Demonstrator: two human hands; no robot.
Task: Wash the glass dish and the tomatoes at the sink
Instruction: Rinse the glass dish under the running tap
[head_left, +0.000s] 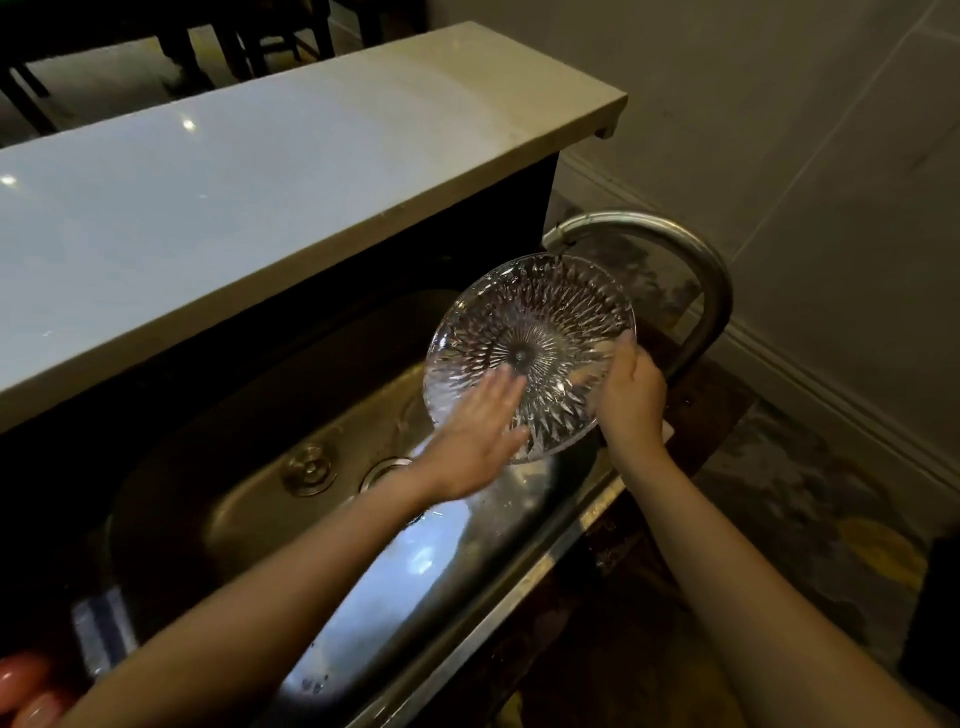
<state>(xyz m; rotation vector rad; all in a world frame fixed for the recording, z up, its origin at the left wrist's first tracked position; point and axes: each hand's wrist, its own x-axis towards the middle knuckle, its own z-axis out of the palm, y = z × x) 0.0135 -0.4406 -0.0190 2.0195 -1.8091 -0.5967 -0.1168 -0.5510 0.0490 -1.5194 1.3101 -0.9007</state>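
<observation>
Head view: glass dish (540, 332) tilted over the steel sink (332, 519), under the faucet (670, 244).
The right hand (631, 397) grasps the dish's right rim; the left hand (475, 436) lies flat, fingers spread, on its patterned face.

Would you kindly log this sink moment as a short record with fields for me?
setting: steel sink below a pale counter
glass dish: glass dish tilted over the basin, under the faucet spout
left hand: left hand flat, open, against the dish face
right hand: right hand gripping the dish's right rim
tomatoes: tomatoes at the frame's lower left corner, untouched
drain: stopper lying beside the drain
</observation>
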